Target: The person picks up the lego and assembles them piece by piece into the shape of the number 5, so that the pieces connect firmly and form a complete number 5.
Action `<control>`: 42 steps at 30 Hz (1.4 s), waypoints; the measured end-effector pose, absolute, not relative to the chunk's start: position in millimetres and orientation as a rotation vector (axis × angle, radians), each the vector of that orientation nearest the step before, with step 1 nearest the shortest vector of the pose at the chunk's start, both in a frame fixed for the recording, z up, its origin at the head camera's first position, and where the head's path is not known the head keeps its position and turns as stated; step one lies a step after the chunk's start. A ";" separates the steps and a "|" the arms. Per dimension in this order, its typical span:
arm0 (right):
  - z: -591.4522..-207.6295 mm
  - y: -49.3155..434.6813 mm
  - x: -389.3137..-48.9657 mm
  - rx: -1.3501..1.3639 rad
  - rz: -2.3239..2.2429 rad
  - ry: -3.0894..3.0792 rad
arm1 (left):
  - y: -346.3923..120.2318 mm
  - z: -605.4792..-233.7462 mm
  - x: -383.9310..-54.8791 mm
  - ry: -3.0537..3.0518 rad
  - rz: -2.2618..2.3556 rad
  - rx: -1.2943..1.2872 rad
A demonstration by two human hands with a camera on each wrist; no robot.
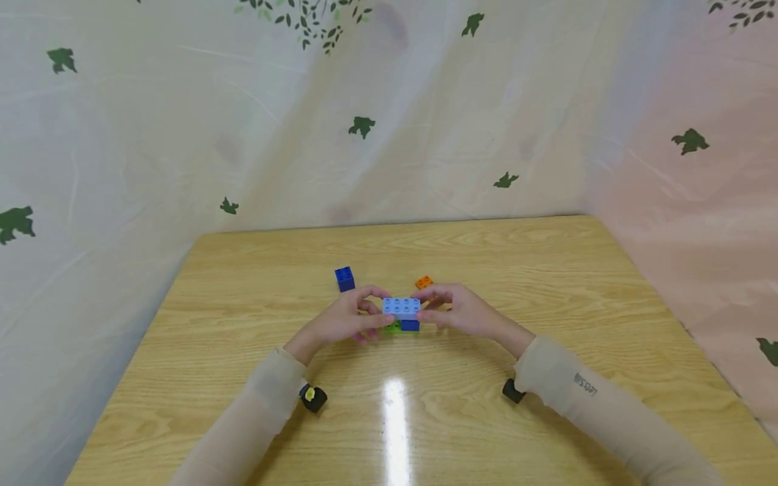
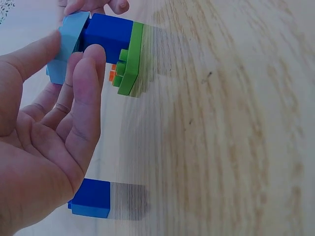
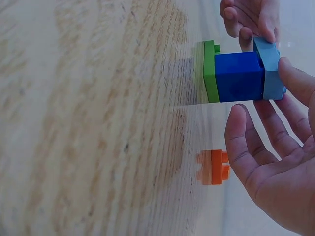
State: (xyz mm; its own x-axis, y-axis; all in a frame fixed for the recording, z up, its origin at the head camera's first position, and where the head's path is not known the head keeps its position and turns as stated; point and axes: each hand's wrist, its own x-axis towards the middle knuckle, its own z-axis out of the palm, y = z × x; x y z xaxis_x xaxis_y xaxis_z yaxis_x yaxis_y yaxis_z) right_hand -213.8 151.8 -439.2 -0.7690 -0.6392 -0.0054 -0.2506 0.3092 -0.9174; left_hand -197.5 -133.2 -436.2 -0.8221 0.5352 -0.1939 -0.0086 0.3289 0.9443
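Note:
A light blue toy brick (image 1: 401, 308) with two rows of studs lies across the top of a dark blue brick (image 3: 239, 77), slightly tilted, with a thin gap between them in the wrist views. Under the dark blue brick is a flat green brick (image 2: 132, 61) on the table, its studs bare on the left side. My left hand (image 1: 346, 318) pinches the left end of the light blue brick between thumb and fingers. At the opposite end, my right hand (image 1: 464, 310) pinches it the same way.
Behind my left hand a second dark blue brick (image 1: 344, 278) stands on the wooden table (image 1: 255, 418). A flat orange brick (image 1: 424, 282) lies behind my right hand. A leaf-patterned cloth (image 1: 425, 155) hangs along the table's far edge.

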 end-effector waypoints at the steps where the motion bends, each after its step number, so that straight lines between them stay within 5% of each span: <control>1: -439.2 151.9 -214.0 -0.796 -1.447 2.212 | -133.2 -436.2 -197.5 2.120 1.513 0.459; 42: -441.4 152.8 -218.7 -0.740 -1.484 2.114 | -126.2 -438.9 -193.0 2.064 1.557 0.450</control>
State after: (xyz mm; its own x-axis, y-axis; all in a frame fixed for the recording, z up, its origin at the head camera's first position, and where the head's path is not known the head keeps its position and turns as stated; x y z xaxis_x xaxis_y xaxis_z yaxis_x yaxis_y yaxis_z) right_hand -218.7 152.8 -441.4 -0.7544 -0.6540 -0.0571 -0.1688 0.2773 -0.9458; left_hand -193.0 -126.2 -438.9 -0.8140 0.5456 -0.1993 -0.0416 0.2874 0.9569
